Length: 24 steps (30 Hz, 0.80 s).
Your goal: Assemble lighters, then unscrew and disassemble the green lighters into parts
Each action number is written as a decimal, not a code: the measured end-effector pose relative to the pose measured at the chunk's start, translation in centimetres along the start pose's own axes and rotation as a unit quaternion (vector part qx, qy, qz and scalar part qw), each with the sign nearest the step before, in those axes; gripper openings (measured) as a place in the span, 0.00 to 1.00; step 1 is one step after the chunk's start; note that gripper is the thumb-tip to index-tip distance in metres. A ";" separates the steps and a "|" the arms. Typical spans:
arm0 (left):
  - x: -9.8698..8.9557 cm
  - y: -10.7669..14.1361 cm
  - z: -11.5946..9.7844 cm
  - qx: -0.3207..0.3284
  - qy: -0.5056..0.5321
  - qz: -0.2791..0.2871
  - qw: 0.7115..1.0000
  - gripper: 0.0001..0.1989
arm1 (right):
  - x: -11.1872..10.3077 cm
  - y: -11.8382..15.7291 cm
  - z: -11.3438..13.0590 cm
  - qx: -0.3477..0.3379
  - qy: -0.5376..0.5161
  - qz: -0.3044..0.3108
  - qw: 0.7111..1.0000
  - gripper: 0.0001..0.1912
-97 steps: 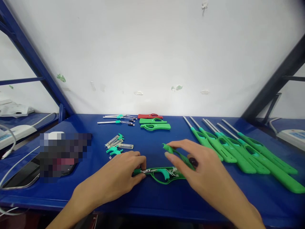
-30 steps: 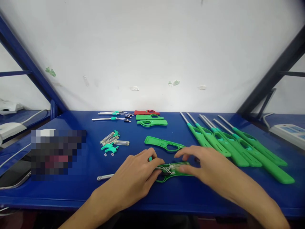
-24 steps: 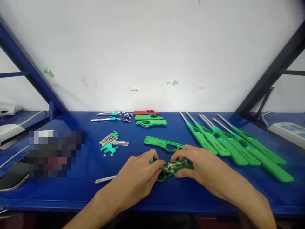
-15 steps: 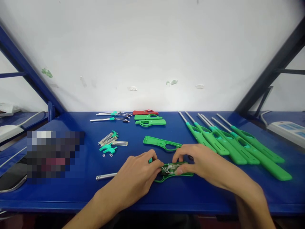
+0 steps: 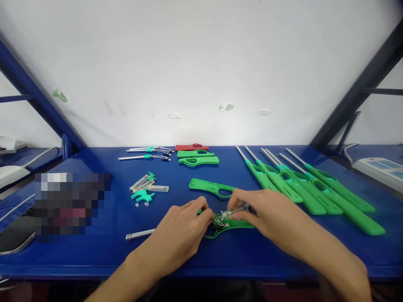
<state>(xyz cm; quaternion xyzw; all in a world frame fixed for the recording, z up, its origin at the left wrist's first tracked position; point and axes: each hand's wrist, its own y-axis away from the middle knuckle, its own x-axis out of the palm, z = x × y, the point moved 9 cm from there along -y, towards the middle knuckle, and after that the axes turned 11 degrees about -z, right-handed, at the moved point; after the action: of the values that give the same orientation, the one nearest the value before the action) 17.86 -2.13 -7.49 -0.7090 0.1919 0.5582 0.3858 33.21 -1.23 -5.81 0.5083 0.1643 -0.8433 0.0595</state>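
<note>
In front of me an open green lighter half-shell [image 5: 244, 223] lies on the table, with thin white wires [image 5: 219, 222] and a dark part inside. My left hand [image 5: 184, 226] is closed over the shell's left end, fingertips pinched near the wires. From under that hand a silver metal tube [image 5: 140, 234] sticks out to the left. Between thumb and fingers, my right hand [image 5: 260, 207] pinches a clear fuel tank [image 5: 234, 212], tilted and raised just above the shell. What the left fingertips touch exactly is partly hidden.
Another green half-shell [image 5: 206, 186] lies behind my hands. Finished-looking green lighters [image 5: 302, 195] fan out at right. Clear tanks [image 5: 158, 188] and teal triggers [image 5: 143, 196] lie left; wired metal tubes [image 5: 135, 157] and red [image 5: 191, 147] and green shells [image 5: 201, 160] lie at the back.
My right hand has lifted the clear fuel tank out of the half-shell, tilting it upward. The left hand stays almost where it was on the shell.
</note>
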 end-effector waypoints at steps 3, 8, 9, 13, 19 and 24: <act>0.3 0.0 -0.4 0.009 -0.023 0.014 1.000 0.12 | -0.4 0.0 0.2 -0.006 0.020 -0.023 1.000 0.04; 0.3 0.0 -0.5 0.013 -0.044 0.028 0.999 0.15 | -2.9 0.9 -2.3 -0.003 0.046 -0.079 0.996 0.04; 0.2 0.0 -0.3 0.011 -0.045 0.026 0.999 0.15 | -3.9 1.3 -3.2 0.005 0.052 -0.100 0.994 0.05; -0.2 0.0 0.0 0.008 -0.040 0.008 0.999 0.17 | -7.1 2.5 -4.8 0.020 0.055 -0.150 0.987 0.18; -2.3 0.2 0.1 -0.020 -0.017 -0.059 0.998 0.15 | -4.8 1.5 0.6 -0.019 -0.054 -0.096 0.994 0.15; -4.4 0.7 0.0 -0.029 0.038 -0.100 0.994 0.12 | -2.9 0.2 2.5 -0.034 -0.074 -0.088 0.993 0.10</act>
<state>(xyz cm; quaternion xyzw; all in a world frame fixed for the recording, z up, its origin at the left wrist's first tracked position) 16.06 -3.24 -3.61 -0.7559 0.1184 0.4950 0.4118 32.53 -2.47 -2.21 0.4260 0.2323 -0.8743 0.0140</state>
